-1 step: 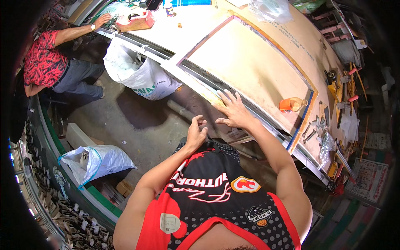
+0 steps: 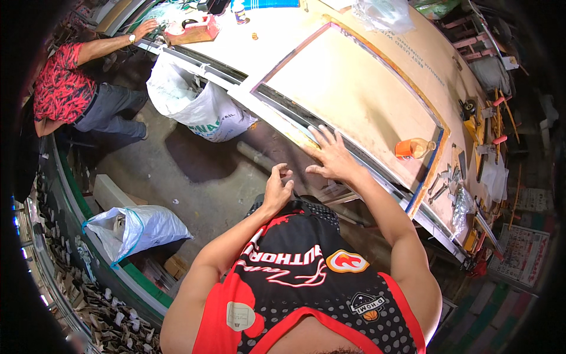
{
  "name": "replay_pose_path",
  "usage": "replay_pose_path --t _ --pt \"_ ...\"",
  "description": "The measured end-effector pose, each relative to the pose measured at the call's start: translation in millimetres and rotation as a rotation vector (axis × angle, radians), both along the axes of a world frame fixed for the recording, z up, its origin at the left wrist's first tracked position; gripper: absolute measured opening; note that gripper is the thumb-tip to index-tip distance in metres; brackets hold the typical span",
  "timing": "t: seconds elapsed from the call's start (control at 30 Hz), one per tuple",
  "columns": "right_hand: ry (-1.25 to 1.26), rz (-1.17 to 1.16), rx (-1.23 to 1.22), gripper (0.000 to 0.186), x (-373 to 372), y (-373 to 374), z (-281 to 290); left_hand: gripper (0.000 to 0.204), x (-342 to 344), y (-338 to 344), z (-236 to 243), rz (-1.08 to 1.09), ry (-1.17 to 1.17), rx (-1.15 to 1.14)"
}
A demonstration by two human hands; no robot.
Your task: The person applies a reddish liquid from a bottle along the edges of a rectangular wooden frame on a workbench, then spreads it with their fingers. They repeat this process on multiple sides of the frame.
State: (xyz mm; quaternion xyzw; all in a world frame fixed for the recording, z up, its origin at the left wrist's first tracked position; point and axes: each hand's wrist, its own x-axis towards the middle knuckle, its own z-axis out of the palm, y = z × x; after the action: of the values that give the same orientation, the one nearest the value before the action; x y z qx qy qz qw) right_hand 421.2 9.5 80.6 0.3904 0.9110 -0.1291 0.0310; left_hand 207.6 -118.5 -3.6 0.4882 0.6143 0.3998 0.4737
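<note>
My right hand (image 2: 333, 158) has its fingers spread over the near edge of the workbench, seemingly resting on the pale edge rail (image 2: 282, 120); it holds nothing. Lower and to the left, my left hand (image 2: 279, 189) hovers in front of my body with loosely curled fingers and the thumb apart. I see nothing in it. Beyond the right hand, a rectangular frame (image 2: 386, 59) with brown and blue edges lies on the tan bench top (image 2: 277, 53). Inside its right end lies a bottle of orange liquid (image 2: 414, 148).
A white sack (image 2: 203, 109) hangs open at the bench side; another sack (image 2: 141, 230) lies on the left. At far left a person in a red patterned shirt (image 2: 62, 79) reaches toward a red tool box (image 2: 191, 30). Hand tools (image 2: 445, 180) lie at right.
</note>
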Motion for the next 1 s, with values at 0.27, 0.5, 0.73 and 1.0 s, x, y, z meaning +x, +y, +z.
replay_pose_path --t 0.27,0.5,0.73,1.0 --pt "-0.002 0.023 -0.013 0.075 -10 5 1 0.054 -5 3 3 0.007 -0.011 -0.009" --pt "-0.013 0.037 -0.028 0.074 -19 12 4 0.055 -9 10 -2 0.013 -0.007 0.018" --pt "-0.017 0.119 -0.037 0.078 -27 18 -1 0.054 -13 12 -2 0.021 -0.006 0.009" --pt "-0.013 0.148 -0.020 0.082 -34 28 -5 0.051 -16 16 -1 0.039 0.013 0.028"
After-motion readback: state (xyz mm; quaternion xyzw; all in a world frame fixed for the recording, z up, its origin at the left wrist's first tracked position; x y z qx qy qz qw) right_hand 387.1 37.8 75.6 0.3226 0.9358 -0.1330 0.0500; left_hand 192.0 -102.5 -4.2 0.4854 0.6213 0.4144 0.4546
